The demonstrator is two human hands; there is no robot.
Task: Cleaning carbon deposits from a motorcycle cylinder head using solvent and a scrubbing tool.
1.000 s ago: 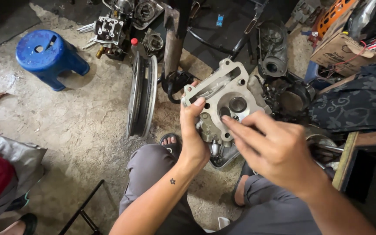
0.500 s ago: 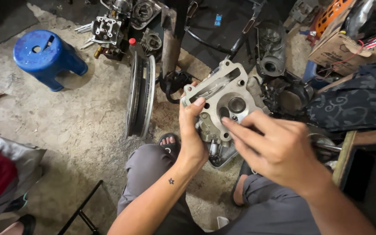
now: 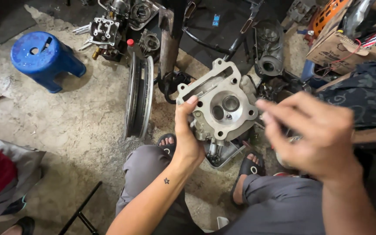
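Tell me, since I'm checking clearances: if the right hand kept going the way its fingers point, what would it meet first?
The right hand points left, fingertips just off the cylinder head held by the left hand. It would likely meet that head's right edge first, though depth is unclear from this one view.

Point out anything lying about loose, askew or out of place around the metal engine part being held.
Loose parts ring the engine part that the left hand holds. A bare wheel rim stands on edge on the concrete, stripped engine pieces lie beyond it, and a torn cardboard box spills wires. The right hand is blurred.
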